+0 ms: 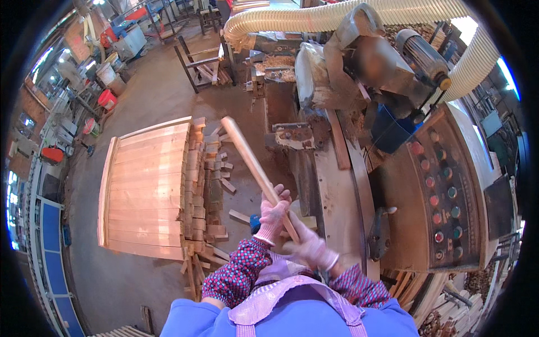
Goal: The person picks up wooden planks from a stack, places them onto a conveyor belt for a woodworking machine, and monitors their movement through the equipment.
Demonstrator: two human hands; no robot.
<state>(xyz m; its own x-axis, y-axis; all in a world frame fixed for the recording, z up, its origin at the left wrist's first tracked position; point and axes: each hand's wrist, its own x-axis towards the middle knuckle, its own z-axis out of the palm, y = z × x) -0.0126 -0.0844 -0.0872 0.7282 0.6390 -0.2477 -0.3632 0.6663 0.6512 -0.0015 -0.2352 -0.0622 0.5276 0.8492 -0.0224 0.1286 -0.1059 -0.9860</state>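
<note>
A long, pale wooden strip (247, 153) slants up and to the left in front of my body. My left hand (274, 212), in a pinkish work glove, is closed around its lower part. At the near end of the strip is my gloved right hand (314, 247), a little blurred, with its fingers curled about the wood. To the left lies a broad, neat stack of wooden strips (149, 185), its ends uneven on the side nearest me. On the right a machine bed (342, 208) with a long metal guide runs away from me.
A control panel (443, 196) with several coloured buttons stands at the right. Beyond the bed are a motor (421, 53), a dark blue bin (390, 129) and a ribbed hose (314, 19). Wood offcuts (227, 184) litter the floor beside the stack. A red bucket (107, 100) stands far left.
</note>
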